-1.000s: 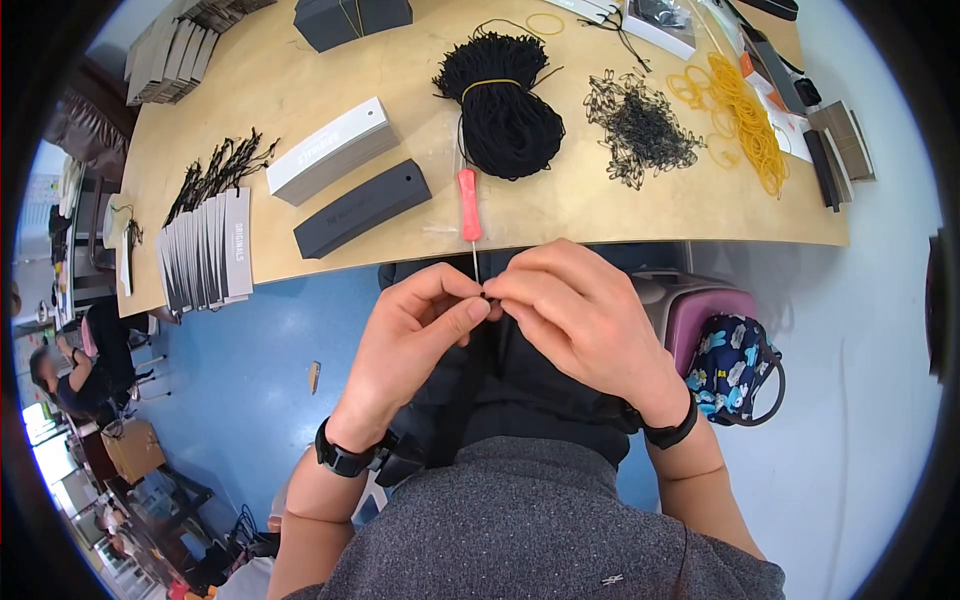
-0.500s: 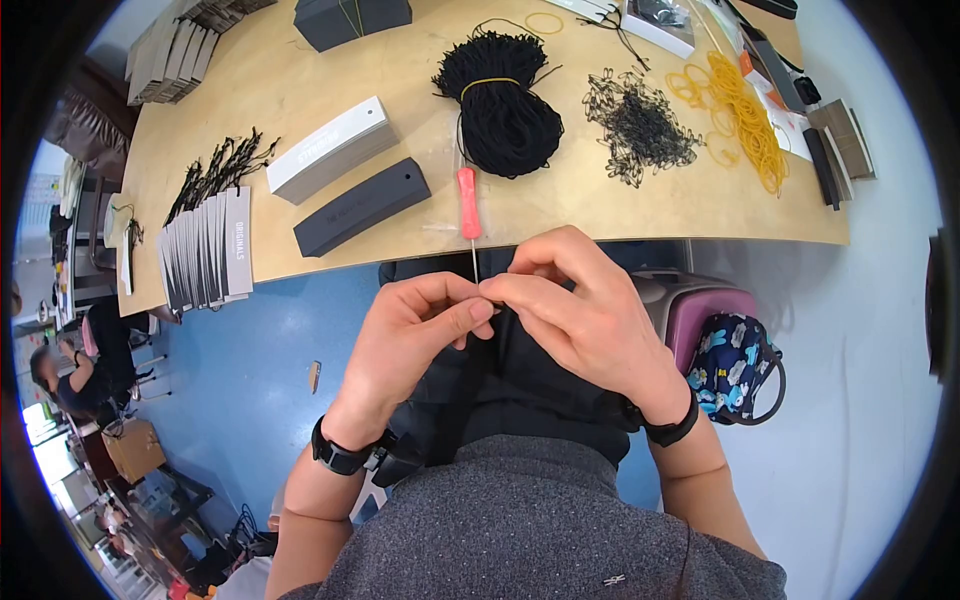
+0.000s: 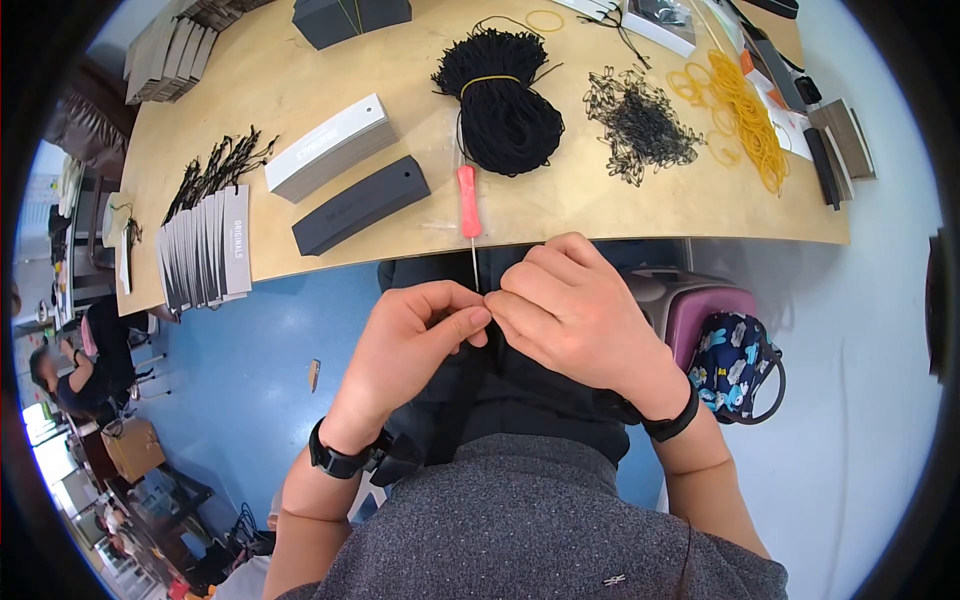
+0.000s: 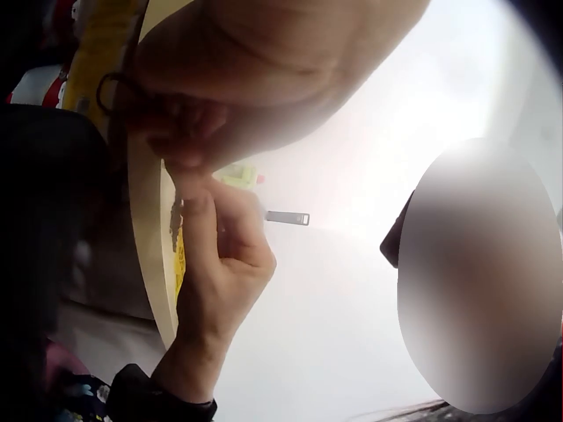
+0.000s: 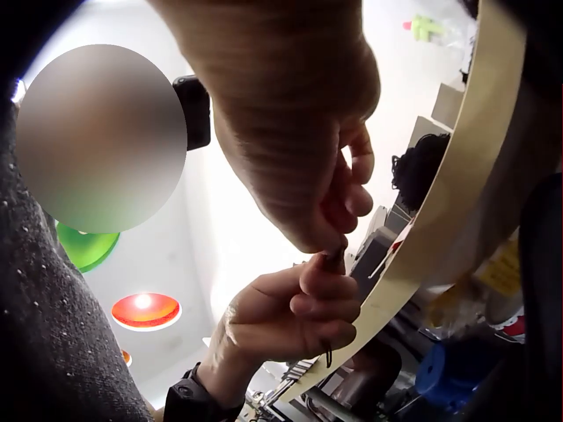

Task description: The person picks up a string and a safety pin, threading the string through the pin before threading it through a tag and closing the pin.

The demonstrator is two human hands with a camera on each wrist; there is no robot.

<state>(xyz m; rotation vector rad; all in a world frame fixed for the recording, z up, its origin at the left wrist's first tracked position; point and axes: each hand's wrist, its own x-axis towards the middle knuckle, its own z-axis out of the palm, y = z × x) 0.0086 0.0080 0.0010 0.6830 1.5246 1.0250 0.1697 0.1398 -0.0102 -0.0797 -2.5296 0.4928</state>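
Both hands meet just below the worktop (image 3: 640, 215) edge. Left hand (image 3: 410, 345) and right hand (image 3: 570, 310) have fingertips curled together, each grip pinched tight on a small black cord piece (image 5: 334, 260); it sits right between the two grips, mostly hidden by fingers. Red-handled awl (image 3: 468, 203) lies just above the grips, its thin metal shaft pointing down at them. Black cord bundle (image 3: 500, 100) further above, black pin pile (image 3: 640, 125) up-right.
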